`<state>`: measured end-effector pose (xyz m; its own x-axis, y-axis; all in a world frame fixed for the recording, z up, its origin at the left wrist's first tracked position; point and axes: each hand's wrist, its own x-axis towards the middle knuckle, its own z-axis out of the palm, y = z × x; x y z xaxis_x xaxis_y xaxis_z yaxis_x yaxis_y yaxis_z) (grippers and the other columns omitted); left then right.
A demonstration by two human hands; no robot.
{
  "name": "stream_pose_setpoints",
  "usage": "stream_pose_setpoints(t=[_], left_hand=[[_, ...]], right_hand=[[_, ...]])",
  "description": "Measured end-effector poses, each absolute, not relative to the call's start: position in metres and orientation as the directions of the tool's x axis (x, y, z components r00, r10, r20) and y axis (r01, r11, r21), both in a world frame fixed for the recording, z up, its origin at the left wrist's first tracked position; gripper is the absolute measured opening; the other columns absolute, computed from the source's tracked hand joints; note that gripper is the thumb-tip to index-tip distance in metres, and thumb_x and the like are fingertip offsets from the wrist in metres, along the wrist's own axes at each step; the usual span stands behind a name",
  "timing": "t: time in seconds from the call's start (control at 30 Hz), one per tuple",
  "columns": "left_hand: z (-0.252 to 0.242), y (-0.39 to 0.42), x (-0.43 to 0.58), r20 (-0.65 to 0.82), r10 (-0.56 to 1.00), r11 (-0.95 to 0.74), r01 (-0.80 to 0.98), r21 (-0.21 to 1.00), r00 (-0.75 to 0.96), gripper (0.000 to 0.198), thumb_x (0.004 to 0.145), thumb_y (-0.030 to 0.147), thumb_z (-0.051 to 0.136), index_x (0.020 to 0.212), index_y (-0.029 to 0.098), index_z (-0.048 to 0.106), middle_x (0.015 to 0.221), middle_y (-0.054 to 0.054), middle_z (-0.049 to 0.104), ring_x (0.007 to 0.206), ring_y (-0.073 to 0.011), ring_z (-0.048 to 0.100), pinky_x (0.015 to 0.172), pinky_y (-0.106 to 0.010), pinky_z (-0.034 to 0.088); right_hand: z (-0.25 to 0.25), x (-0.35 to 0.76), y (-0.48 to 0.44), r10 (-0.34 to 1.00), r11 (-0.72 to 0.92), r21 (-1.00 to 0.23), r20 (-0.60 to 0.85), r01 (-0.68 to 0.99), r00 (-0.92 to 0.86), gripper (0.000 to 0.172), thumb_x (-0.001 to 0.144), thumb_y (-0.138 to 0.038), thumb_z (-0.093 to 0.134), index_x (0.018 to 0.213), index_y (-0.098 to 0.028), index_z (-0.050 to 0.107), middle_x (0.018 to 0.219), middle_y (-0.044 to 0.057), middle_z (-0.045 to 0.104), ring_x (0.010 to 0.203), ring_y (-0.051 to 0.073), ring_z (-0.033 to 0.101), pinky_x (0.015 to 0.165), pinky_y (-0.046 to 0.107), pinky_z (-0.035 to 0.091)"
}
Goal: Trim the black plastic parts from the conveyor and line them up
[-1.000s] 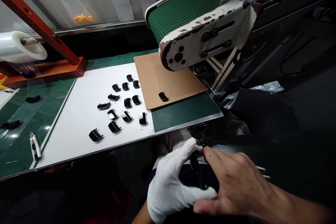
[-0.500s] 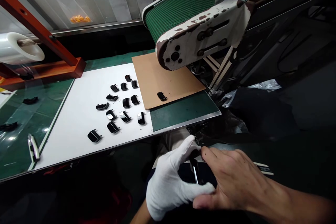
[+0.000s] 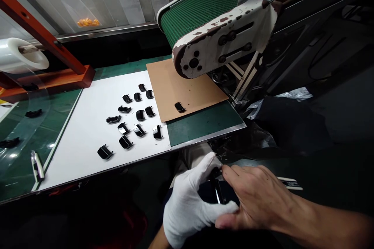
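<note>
My left hand (image 3: 191, 202), in a white glove, is closed around a glossy black plastic part (image 3: 217, 191) held below the table edge. My bare right hand (image 3: 254, 198) pinches the same part from the right, thumb underneath and forefinger at its top. Both hands sit close together over my lap. Several small glossy black parts (image 3: 137, 114) lie spread on a white sheet (image 3: 87, 132) on the table. One more black part (image 3: 180, 107) rests alone on a brown cardboard sheet (image 3: 187, 91).
A green conveyor belt (image 3: 201, 7) with a worn white end plate (image 3: 222, 39) overhangs the cardboard. An orange frame (image 3: 49, 46) and a roll of clear film (image 3: 20, 54) stand at left. A metal tool (image 3: 36, 165) lies on the green mat (image 3: 26, 140).
The hands have shifted slightly while turning the black part between them; the view has drifted a little. The parts on the table have not moved.
</note>
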<state>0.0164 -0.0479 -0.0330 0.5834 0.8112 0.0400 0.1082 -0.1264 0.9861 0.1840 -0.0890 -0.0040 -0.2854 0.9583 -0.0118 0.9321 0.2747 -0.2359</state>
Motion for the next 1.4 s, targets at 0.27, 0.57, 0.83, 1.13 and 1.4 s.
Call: stream_pose_setpoints(t=[0.27, 0.57, 0.83, 1.13, 1.4], left_hand=[[-0.032, -0.048, 0.017, 0.018, 0.820, -0.108, 0.123, 0.987, 0.573, 0.072, 0.067, 0.032, 0.082, 0.131, 0.023, 0.051, 0.119, -0.002, 0.067, 0.106, -0.0242, 0.065, 0.096, -0.031, 0.053], [-0.033, -0.047, 0.017, -0.001, 0.823, -0.080, 0.118, 0.990, 0.568, 0.070, 0.067, 0.035, 0.081, 0.129, 0.022, 0.051, 0.116, -0.003, 0.067, 0.103, -0.0254, 0.065, 0.094, -0.033, 0.054], [-0.030, -0.046, 0.013, 0.258, 0.782, -0.531, 0.391, 0.752, 0.567, 0.098, 0.065, 0.032, 0.081, 0.144, 0.027, 0.023, 0.122, -0.008, 0.064, 0.106, -0.0271, 0.064, 0.090, -0.040, 0.055], [-0.030, -0.038, 0.015, 0.227, 0.665, -0.663, 0.422, 0.618, 0.712, 0.097, 0.070, 0.036, 0.077, 0.146, 0.019, 0.018, 0.134, -0.016, 0.054, 0.119, -0.0288, 0.056, 0.096, -0.036, 0.051], [-0.029, -0.039, 0.014, 0.277, 0.704, -0.606, 0.349, 0.715, 0.654, 0.098, 0.068, 0.036, 0.080, 0.145, 0.024, 0.020, 0.125, -0.011, 0.061, 0.111, -0.0244, 0.061, 0.097, -0.035, 0.050]], right_hand=[[-0.010, 0.184, -0.092, 0.948, 0.317, -0.203, 0.057, 0.926, -0.312, 0.087, 0.077, -0.081, 0.002, 0.071, -0.016, 0.060, 0.056, 0.005, 0.060, 0.043, 0.026, 0.060, 0.040, 0.035, 0.031], [-0.008, 0.187, -0.086, 0.947, 0.296, -0.352, -0.016, 0.888, -0.321, 0.080, 0.077, -0.083, 0.011, 0.070, -0.018, 0.058, 0.057, 0.005, 0.061, 0.045, 0.021, 0.057, 0.043, 0.031, 0.030], [-0.024, 0.192, -0.091, 0.981, -0.117, -0.972, -0.081, 0.204, 0.177, 0.052, 0.078, -0.070, 0.051, 0.087, -0.020, 0.063, 0.060, 0.000, 0.061, 0.052, 0.015, 0.055, 0.045, 0.025, 0.041], [-0.026, 0.178, -0.087, 0.947, -0.035, -0.928, 0.087, 0.370, 0.308, 0.010, 0.079, -0.032, 0.067, 0.081, -0.024, 0.073, 0.078, 0.003, 0.075, 0.070, 0.021, 0.070, 0.062, 0.030, 0.057], [-0.030, 0.180, -0.089, 0.933, -0.112, -0.931, 0.021, 0.347, 0.359, 0.017, 0.079, -0.037, 0.067, 0.077, -0.021, 0.072, 0.069, 0.003, 0.073, 0.058, 0.019, 0.066, 0.045, 0.025, 0.050]])
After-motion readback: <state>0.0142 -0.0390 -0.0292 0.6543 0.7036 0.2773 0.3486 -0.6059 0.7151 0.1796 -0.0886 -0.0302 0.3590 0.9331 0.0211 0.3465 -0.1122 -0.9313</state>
